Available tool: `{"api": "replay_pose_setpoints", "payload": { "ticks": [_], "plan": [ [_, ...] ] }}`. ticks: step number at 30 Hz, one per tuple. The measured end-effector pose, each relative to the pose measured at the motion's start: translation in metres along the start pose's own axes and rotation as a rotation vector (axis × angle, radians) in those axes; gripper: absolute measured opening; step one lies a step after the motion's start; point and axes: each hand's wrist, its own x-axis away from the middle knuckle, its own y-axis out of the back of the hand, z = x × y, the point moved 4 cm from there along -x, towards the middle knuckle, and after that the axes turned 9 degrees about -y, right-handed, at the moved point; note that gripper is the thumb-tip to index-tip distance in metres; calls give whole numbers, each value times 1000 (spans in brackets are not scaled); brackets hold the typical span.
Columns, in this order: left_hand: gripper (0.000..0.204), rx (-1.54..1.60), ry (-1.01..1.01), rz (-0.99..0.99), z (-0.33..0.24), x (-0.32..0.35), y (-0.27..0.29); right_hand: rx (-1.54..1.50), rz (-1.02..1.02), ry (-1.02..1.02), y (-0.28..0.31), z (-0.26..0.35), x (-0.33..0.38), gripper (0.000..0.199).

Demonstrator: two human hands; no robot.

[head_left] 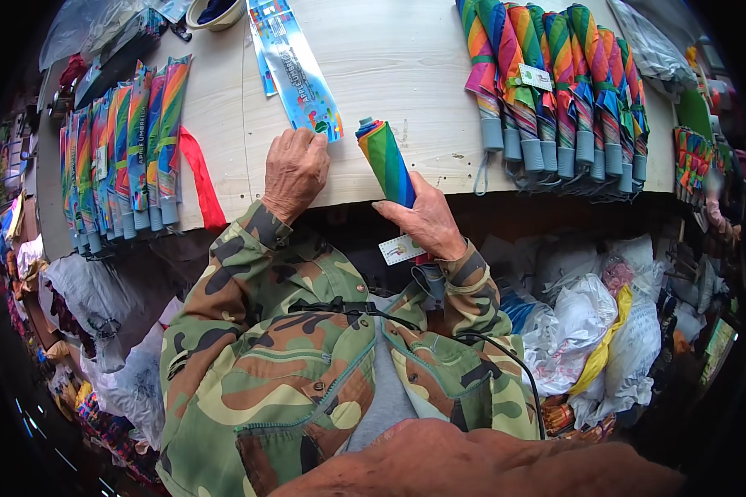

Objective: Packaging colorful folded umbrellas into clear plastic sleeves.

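Umbrella (pixel 387 163), rainbow-striped and furled, is up in the right hand (pixel 429 220) at the near edge of the table (pixel 398 74), tilted, tip pointing away from the person and a little left. That right hand is closed around the cloth, thumb out to the left, with a white tag (pixel 401 248) showing just below. Over to the left hand (pixel 297 171): knuckles up, fingers curled well in, right beside the near end of a flat blue sleeve (pixel 300 73). Has it pinched that end? Cannot tell; the fingertips are hidden. Sleeved umbrellas (pixel 141 149) lie in a row at left, bare umbrellas (pixel 584 83) at right, so this looks like the opening of a sleeving step, the held one not yet covered. Next move, as I judge it, calls for a fine pinch to part the sleeve's mouth, the right hand steady, tip lined up with the opening.
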Motion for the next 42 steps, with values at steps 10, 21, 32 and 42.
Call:
{"api": "replay_pose_setpoints", "payload": {
  "ticks": [10, 21, 32, 42],
  "plan": [
    [12, 26, 15, 34, -7, 1, -7, -40, -1, 23, -2, -4, 0, 58],
    [8, 504, 220, 96, 23, 3, -23, 184, -85, 516, -18, 7, 1, 83],
    [22, 1287, 779, 549, 60, -5, -18, 537, -198, 368, -17, 3, 17, 84],
    [24, 1302, 772, 546, 61, -6, -22, 902, -411, 575, -24, 15, 18, 69]
  ]
}}
